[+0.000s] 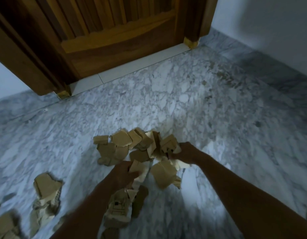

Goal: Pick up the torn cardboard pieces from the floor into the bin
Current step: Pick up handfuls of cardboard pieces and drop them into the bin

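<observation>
From the head camera, both bare forearms reach down and forward over a marbled grey-white floor [218, 109]. The left hand [124, 173] has its fingers and thumb curled round a tan scrap [137, 167] that stands tilted in its grip. The right hand [183, 153], well apart from the left and a little farther forward, is closed on the right edge of the heap of torn cardboard pieces [132, 147]. Motion blur hides exactly which bits its fingers hold.

The heap lies on the floor just beyond both hands, its pieces overlapping. A larger flat piece [164, 173] sits between the two hands, nearer the right wrist. Under the left forearm lies a printed piece [118, 206] with dark markings. More loose pieces [46, 185] are scattered to the left of the left arm, running down to the lower left corner.

Far beyond the hands stands a wooden door [114, 40] with a pale threshold strip [132, 69] at its foot. A plain wall [270, 31] rises beyond the right hand.
</observation>
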`<control>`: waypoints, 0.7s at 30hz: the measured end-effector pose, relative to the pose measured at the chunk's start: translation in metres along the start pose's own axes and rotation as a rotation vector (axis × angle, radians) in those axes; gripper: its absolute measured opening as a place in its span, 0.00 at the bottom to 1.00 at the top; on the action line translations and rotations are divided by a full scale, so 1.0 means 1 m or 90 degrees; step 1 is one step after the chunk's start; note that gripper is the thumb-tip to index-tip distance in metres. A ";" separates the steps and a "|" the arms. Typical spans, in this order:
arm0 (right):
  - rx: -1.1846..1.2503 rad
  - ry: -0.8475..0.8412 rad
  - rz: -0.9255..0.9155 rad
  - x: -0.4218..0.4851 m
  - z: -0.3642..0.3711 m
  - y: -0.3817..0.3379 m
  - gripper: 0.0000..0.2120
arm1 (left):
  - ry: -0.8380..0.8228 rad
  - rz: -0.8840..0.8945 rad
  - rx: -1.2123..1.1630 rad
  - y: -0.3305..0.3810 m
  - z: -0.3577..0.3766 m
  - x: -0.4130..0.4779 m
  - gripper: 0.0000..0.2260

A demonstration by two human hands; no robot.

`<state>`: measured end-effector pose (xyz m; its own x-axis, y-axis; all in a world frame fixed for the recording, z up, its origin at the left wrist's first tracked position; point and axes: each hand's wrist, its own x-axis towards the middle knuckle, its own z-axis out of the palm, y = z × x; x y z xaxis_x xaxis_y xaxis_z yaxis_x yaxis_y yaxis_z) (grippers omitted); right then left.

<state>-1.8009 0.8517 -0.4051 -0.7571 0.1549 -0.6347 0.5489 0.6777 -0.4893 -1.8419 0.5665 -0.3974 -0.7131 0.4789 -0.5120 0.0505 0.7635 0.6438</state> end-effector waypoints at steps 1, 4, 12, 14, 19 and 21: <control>-0.057 0.036 0.022 0.004 0.015 -0.005 0.32 | -0.001 -0.008 -0.003 -0.005 0.001 0.001 0.03; -0.110 0.171 0.087 0.005 0.046 -0.018 0.37 | 0.012 -0.027 -0.026 -0.011 -0.001 -0.001 0.05; 0.064 -0.018 0.106 -0.023 0.012 0.010 0.27 | -0.004 0.001 0.022 0.022 -0.036 0.038 0.20; 0.016 -0.069 0.140 -0.026 -0.009 0.022 0.29 | -0.033 0.027 0.137 0.036 -0.043 0.062 0.28; -0.171 0.078 0.118 -0.033 -0.041 0.040 0.18 | -0.122 0.072 0.470 0.065 -0.037 0.126 0.36; -0.259 0.121 0.111 -0.032 -0.024 0.053 0.17 | -0.118 0.076 0.532 0.057 -0.028 0.145 0.37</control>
<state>-1.7559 0.9002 -0.3960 -0.7386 0.3938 -0.5471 0.5182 0.8508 -0.0874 -1.9622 0.6673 -0.4193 -0.5491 0.5833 -0.5986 0.6671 0.7373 0.1065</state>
